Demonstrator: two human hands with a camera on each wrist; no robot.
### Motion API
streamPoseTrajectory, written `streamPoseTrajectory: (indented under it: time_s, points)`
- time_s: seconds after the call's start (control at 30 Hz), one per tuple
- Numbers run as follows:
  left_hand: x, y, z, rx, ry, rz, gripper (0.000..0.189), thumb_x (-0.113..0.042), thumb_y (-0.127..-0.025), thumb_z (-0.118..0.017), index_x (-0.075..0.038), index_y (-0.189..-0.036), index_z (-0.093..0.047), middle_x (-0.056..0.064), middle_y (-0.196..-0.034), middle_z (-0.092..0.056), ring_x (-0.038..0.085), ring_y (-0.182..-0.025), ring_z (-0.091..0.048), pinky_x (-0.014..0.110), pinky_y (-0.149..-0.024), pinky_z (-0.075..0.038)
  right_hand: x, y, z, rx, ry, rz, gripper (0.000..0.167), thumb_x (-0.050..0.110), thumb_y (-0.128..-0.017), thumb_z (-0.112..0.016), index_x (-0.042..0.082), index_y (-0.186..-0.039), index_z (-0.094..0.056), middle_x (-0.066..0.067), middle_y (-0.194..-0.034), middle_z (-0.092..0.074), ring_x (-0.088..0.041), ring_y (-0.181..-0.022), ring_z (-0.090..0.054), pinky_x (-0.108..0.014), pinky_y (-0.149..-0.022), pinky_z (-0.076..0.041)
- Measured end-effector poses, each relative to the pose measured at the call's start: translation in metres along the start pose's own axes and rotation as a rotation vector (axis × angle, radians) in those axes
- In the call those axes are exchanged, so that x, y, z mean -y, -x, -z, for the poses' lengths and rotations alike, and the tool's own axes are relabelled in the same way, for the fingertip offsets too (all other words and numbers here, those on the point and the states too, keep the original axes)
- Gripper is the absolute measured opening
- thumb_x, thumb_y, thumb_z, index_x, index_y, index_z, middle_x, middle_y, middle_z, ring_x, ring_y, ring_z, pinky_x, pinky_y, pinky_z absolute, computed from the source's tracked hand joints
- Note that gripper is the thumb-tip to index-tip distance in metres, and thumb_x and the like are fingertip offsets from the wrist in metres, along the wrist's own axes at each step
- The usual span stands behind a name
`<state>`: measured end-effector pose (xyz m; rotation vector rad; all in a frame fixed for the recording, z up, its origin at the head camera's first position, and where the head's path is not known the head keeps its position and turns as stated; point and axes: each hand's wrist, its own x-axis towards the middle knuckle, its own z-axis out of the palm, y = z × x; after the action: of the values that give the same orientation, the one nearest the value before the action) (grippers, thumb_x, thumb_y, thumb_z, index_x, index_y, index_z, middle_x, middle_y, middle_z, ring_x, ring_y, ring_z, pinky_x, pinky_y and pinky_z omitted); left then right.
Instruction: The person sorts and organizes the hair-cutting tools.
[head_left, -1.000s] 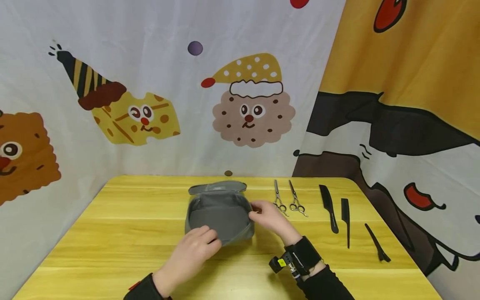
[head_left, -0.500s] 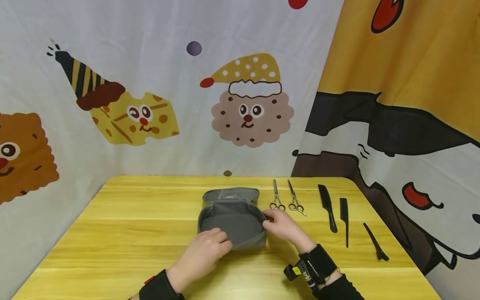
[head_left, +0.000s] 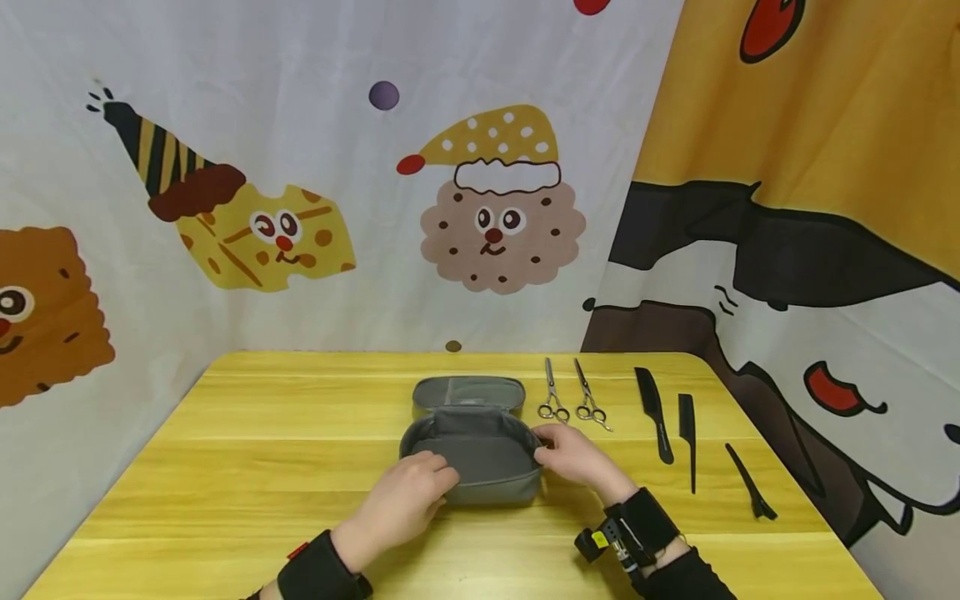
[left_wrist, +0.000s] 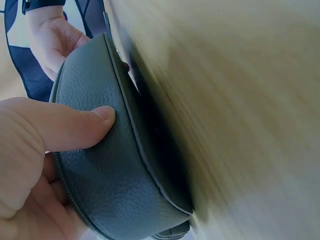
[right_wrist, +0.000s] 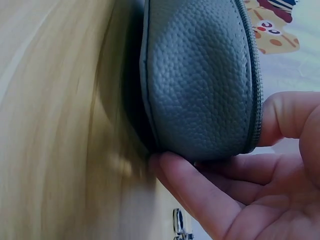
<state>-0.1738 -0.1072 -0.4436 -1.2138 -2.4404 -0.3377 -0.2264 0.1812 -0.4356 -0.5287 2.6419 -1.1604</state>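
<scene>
A grey leather-look zip pouch (head_left: 502,492) stands on the table with its lid (head_left: 468,393) folded back and the inside facing up. My left hand (head_left: 401,500) grips its front left wall. In the left wrist view the thumb (left_wrist: 85,125) lies on the outer face and the fingers go over the zipped rim. My right hand (head_left: 577,458) holds the right end. The right wrist view shows its thumb at the zip edge and fingers (right_wrist: 200,195) under the outer wall near the base. Nothing shows inside the pouch.
Right of the pouch lie two pairs of scissors (head_left: 551,404), a wide black comb (head_left: 655,415), a black tail comb (head_left: 687,442) and a black hair clip (head_left: 752,483). Cartoon-printed curtains (head_left: 300,67) rise behind the wooden table (head_left: 247,467).
Both hands have shifted the pouch to the right and slightly nearer. It has turned squarer to the front, and its lid has dropped further back.
</scene>
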Motion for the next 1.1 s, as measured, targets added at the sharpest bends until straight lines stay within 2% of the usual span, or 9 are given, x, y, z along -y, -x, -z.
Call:
streamPoseTrajectory:
  time_s: [0.2, 0.37, 0.53, 0.67, 0.9, 1.1]
  points:
    - [0.004, 0.004, -0.002, 0.03, -0.029, 0.011, 0.035, -0.005, -0.066, -0.09, -0.019, -0.079, -0.06, -0.007, -0.072, -0.046, 0.01, -0.064, -0.04, 0.024, -0.064, -0.038, -0.004, 0.001, 0.001, -0.035, 0.066, -0.003, 0.034, 0.001, -0.086, -0.058, -0.006, -0.118, -0.067, -0.015, -0.112, -0.067, -0.023, -0.096, -0.061, -0.039, -0.082, -0.049]
    - [0.009, 0.008, -0.002, 0.077, -0.046, 0.031, 0.033, -0.009, -0.068, -0.09, -0.02, -0.078, -0.06, -0.007, -0.071, -0.047, 0.011, -0.065, -0.046, 0.027, -0.067, -0.044, -0.008, 0.003, 0.003, -0.043, 0.101, 0.024, 0.033, -0.002, -0.084, -0.058, -0.005, -0.116, -0.068, -0.013, -0.11, -0.067, -0.023, -0.093, -0.061, -0.039, -0.08, -0.05]
    - [0.013, 0.01, -0.004, 0.112, -0.032, 0.037, 0.032, -0.001, -0.069, -0.085, -0.019, -0.074, -0.06, -0.006, -0.07, -0.047, 0.012, -0.065, -0.051, 0.028, -0.064, -0.046, -0.01, 0.005, 0.005, -0.02, 0.127, 0.07, 0.035, -0.003, -0.083, -0.057, -0.005, -0.117, -0.067, -0.014, -0.112, -0.067, -0.026, -0.099, -0.062, -0.042, -0.085, -0.051]
    - [0.013, 0.01, -0.005, 0.118, 0.0, 0.039, 0.034, 0.005, -0.071, -0.082, -0.02, -0.072, -0.058, -0.008, -0.067, -0.043, 0.01, -0.063, -0.047, 0.026, -0.063, -0.043, -0.011, 0.006, 0.005, -0.015, 0.135, 0.072, 0.037, -0.003, -0.084, -0.056, -0.005, -0.12, -0.066, -0.015, -0.116, -0.066, -0.031, -0.108, -0.062, -0.047, -0.092, -0.05]
    - [0.012, 0.008, -0.006, 0.103, -0.009, 0.018, 0.033, 0.004, -0.073, -0.08, -0.019, -0.071, -0.057, -0.008, -0.066, -0.044, 0.01, -0.063, -0.051, 0.026, -0.062, -0.045, -0.014, 0.011, 0.007, -0.001, 0.122, 0.079, 0.035, -0.003, -0.087, -0.056, -0.006, -0.121, -0.064, -0.017, -0.116, -0.065, -0.034, -0.108, -0.062, -0.048, -0.09, -0.05]
    - [0.011, 0.006, -0.004, 0.105, -0.001, 0.01, 0.032, 0.003, -0.077, -0.079, -0.02, -0.072, -0.057, -0.008, -0.065, -0.043, 0.01, -0.061, -0.049, 0.025, -0.062, -0.043, -0.012, 0.013, 0.01, 0.003, 0.146, 0.071, 0.032, -0.001, -0.087, -0.058, -0.004, -0.118, -0.066, -0.015, -0.111, -0.066, -0.027, -0.096, -0.064, -0.04, -0.08, -0.051]
